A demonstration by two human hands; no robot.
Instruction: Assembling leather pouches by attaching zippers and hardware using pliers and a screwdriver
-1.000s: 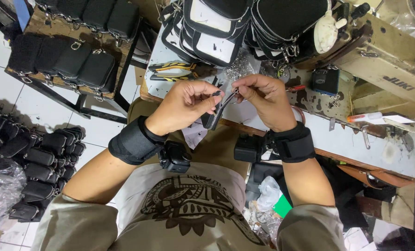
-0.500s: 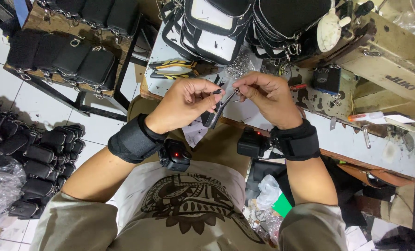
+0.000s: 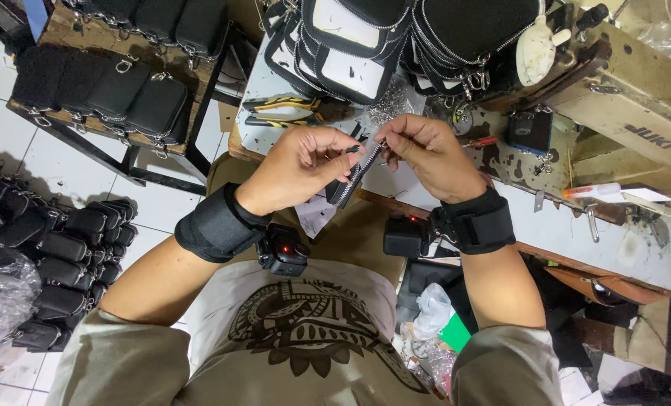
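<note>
My left hand (image 3: 301, 167) and my right hand (image 3: 425, 154) meet above the near edge of the work table (image 3: 576, 225). Between them hangs a short black zipper strip (image 3: 354, 179) with metal teeth. My right hand pinches its upper end, my left hand pinches a small dark part, seemingly the slider, against the strip. Both wrists wear black bands, each with a small black device under it. Behind my hands lies a heap of small metal zipper pulls (image 3: 392, 101).
Stacks of black pouches with white panels (image 3: 350, 41) stand at the table's back. A sewing machine (image 3: 621, 83) fills the right. Yellow-handled pliers (image 3: 283, 105) lie on the left. More black pouches sit on a rack (image 3: 117, 83) and on the floor (image 3: 57, 256).
My hands have kept their place and their hold on the zipper strip. My fingers have shifted slightly along it.
</note>
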